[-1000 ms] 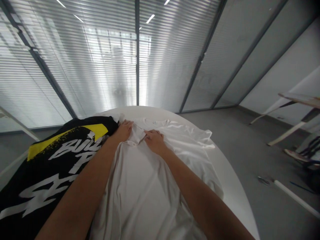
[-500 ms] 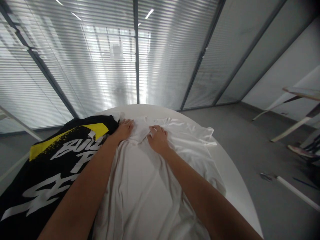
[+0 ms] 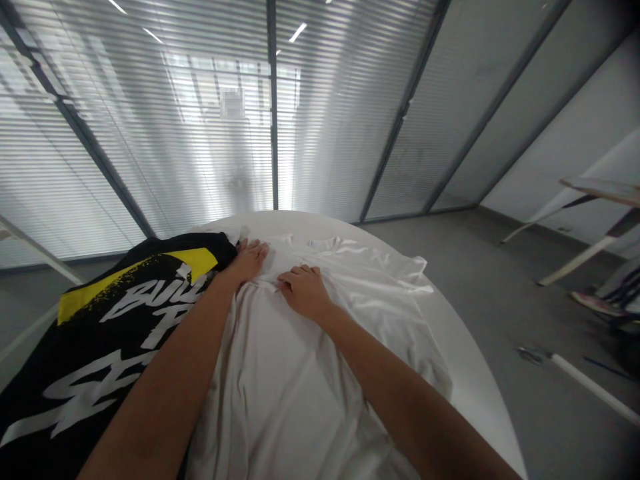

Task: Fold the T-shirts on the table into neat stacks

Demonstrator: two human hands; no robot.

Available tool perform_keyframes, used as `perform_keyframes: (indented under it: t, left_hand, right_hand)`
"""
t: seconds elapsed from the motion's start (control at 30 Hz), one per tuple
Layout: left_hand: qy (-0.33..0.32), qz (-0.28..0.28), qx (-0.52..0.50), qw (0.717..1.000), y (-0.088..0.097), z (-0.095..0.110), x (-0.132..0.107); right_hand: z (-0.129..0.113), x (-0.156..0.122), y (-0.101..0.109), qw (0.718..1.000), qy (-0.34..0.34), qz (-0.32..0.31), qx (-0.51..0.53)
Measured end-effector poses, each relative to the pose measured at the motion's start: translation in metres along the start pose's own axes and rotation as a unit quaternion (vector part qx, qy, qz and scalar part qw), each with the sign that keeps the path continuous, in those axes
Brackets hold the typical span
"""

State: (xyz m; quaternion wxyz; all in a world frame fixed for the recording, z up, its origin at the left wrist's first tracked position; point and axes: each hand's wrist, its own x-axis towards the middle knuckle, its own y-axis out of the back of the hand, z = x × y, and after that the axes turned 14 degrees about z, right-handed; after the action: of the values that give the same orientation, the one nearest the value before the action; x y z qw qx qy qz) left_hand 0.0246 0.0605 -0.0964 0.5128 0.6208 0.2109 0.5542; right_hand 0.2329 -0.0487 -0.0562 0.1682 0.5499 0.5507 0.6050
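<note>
Centre frame: limp, light white shirt (image 3: 280, 380) under flat-fingered left hand (image 3: 249, 260) and bent-fingered right hand (image 3: 303, 292), pinch unclear; best grasped at edges.

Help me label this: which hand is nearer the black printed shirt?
Left. The left hand rests at the edge of the black printed shirt; the right hand lies farther right on the white shirt.

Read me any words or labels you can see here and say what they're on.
"BUIL": white print on the black T-shirt; the left arm covers the rest.
Lower print lines there: cut off, unreadable.
The white T-shirt: no text visible.
</note>
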Motion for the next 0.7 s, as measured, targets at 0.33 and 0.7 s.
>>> perform_keyframes:
  t: [0.33, 0.7]
  left_hand:
    - [0.015, 0.003, -0.024, 1.000, 0.014, -0.001, 0.005]
    - [0.008, -0.036, 0.012, 0.999, 0.008, 0.007, -0.001]
  right_hand:
    - [0.001, -0.003, -0.011, 0.997, -0.061, 0.041, 0.004]
    - [0.010, 0.008, -0.014, 0.988, -0.119, 0.043, 0.085]
